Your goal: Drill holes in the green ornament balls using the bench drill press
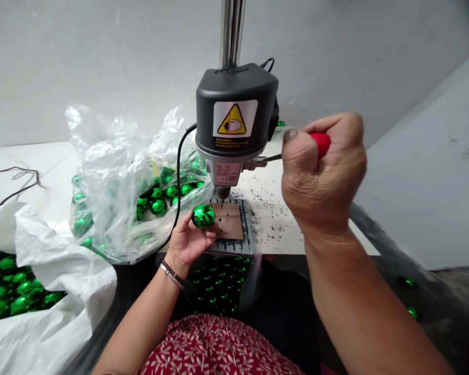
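A shiny green ball (203, 216) is held in the fingers of my left hand (189, 237), just left of the drill bit. My right hand (326, 174) is closed around the red knob (321, 144) of the feed lever (272, 158), on the right side of a drill press (236, 112). Below the chuck (223, 192), a wooden board (230, 224) with a small hole lies on the grey slotted base (248, 234). The bit hangs over this board, apart from the ball. Most of the lever's knob is hidden by my right fingers.
A clear plastic bag (113, 182) with many green balls lies left of the press. Further left, a white sack (82, 291) holds more. A black cord (179, 182) hangs beside the press head. Dark shavings (273, 213) litter the white table (293, 234). Balls also lie below the table edge.
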The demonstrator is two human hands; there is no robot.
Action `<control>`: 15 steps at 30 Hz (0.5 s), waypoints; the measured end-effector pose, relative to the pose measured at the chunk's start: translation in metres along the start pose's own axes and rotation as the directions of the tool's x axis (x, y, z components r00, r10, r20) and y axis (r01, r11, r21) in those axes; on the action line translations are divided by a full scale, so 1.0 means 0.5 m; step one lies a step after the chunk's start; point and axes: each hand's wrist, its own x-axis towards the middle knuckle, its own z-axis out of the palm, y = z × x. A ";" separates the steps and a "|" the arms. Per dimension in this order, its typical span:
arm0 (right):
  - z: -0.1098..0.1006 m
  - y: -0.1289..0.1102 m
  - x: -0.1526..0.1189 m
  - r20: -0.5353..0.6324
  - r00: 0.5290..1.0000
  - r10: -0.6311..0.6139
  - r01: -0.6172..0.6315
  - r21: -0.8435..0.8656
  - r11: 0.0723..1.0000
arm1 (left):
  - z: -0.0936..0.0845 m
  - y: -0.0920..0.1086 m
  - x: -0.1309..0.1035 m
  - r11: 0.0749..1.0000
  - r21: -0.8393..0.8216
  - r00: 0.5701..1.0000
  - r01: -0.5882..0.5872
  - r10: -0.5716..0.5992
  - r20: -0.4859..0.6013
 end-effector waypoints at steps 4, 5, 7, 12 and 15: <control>0.005 -0.001 -0.003 -0.037 0.999 -0.001 0.000 -0.023 1.000 | 0.007 -0.011 -0.004 0.997 -0.043 0.997 0.067 -0.066 0.040; 0.004 -0.001 -0.002 -0.025 1.000 0.007 -0.007 -0.013 1.000 | 0.008 -0.012 -0.004 0.996 -0.035 0.995 0.087 -0.085 0.042; 0.000 -0.003 -0.001 0.012 1.000 0.020 -0.020 0.017 1.000 | 0.010 -0.013 -0.004 0.996 0.002 0.996 0.084 -0.084 0.030; -0.010 -0.005 0.005 0.051 0.998 0.037 -0.040 0.066 0.997 | 0.002 0.003 -0.007 0.976 0.215 0.999 -0.031 0.039 -0.035; -0.010 -0.005 0.007 0.051 0.998 0.048 -0.053 0.092 0.994 | -0.008 0.018 -0.003 0.894 0.429 0.979 -0.131 0.185 -0.087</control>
